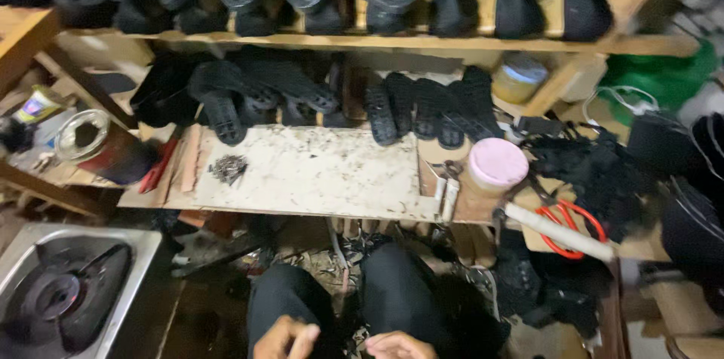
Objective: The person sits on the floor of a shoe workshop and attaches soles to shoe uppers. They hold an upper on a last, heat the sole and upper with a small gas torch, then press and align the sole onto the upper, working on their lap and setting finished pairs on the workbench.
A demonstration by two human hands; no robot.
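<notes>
Hands low at bottom edge of head view, over the lap, apart from each other.
- Left hand (286, 338): fingers curled inward, thumb close to forefinger. Cut by frame edge; cannot tell whether anything small is pinched.
- Right hand (400, 345): knuckles up, mostly out of frame. Grip likewise not readable.

Nearest things: dark-trousered knees (392, 283) just above both hands; scraps and offcuts (339, 265) on the floor between the knees.

Well apart from hands, up on the table (317, 170): small heap of dark nails (228, 168) at left, pink-lidded tub (496, 165) at right end, red-handled scissors (566, 229) beyond it beside a white handle. Rows of black soles (422, 106) on the shelf behind. Open tin (98, 144) lying on its side at far left; gas burner (60, 295) low left, close to the left knee.

Judgement on doing the work well:
- Better done higher, over the table, where light and support serve fine finger work.
- Small pieces likely lost among floor scraps if dropped from the lap.
- Left elbow best kept clear of burner.
</notes>
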